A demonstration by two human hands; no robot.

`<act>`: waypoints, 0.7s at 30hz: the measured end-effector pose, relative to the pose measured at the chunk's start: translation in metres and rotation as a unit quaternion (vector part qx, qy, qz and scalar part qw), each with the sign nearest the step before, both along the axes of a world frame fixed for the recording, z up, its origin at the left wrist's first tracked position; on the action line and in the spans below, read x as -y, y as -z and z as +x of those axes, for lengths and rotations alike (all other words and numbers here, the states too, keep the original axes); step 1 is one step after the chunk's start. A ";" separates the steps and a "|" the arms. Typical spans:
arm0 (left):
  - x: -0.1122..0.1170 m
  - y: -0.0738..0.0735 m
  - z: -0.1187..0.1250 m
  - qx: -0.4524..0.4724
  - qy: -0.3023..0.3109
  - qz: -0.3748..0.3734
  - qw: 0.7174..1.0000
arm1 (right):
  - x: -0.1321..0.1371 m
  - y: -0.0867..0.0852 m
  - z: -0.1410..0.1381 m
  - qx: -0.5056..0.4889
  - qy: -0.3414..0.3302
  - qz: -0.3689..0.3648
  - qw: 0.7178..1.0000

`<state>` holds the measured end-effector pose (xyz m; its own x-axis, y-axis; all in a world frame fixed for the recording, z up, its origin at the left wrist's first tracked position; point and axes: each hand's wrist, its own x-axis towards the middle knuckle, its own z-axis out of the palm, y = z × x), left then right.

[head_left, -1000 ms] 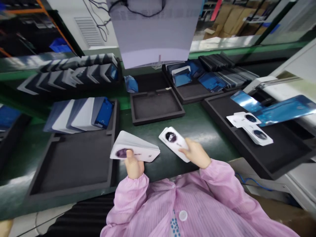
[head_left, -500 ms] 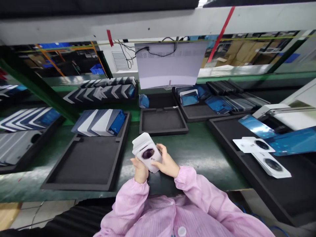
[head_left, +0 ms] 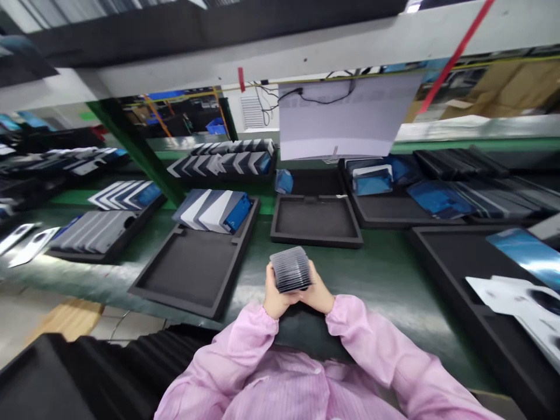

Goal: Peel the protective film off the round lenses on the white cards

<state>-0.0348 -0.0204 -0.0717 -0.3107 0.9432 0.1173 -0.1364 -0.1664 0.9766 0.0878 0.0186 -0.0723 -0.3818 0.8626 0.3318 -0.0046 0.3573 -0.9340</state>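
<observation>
Between both hands stands a stack of phone back panels (head_left: 291, 269), its many thin edges turned up toward me like a comb. My left hand (head_left: 275, 297) is closed on the stack's left side. Closed round the right side is my right hand (head_left: 321, 293), and the two hands meet beneath the stack. The stack is held over the green bench, in front of a small black foam tray (head_left: 315, 219). The panels' faces are mostly hidden from view.
To the left, a black tray (head_left: 188, 268) carries white and blue panels (head_left: 214, 210) along its back. Another tray at right (head_left: 441, 245) holds white panels with round camera openings (head_left: 520, 303). A green post (head_left: 135, 149) rises at left, and a white shelf beam (head_left: 245, 61) crosses overhead.
The stack has been turned from showing a white face with a round camera opening to showing its edges. Both hands now hold its sides. My view has swung left.
</observation>
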 end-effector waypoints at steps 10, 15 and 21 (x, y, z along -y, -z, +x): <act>-0.004 -0.006 0.000 -0.030 -0.013 0.016 0.999 | -0.030 0.020 0.006 0.069 -0.094 0.004 0.993; -0.005 -0.002 -0.003 -0.048 -0.053 0.004 0.997 | -0.034 0.017 0.011 0.100 -0.087 0.022 0.991; -0.009 -0.011 0.005 -0.013 -0.061 -0.011 0.998 | -0.027 0.012 0.012 0.094 -0.082 0.026 0.992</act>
<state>-0.0302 -0.0112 -0.0608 -0.4210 0.9008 0.1065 -0.0912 -0.1589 0.9831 0.0995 0.0458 -0.0839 -0.5744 0.7676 0.2844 0.1063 0.4144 -0.9039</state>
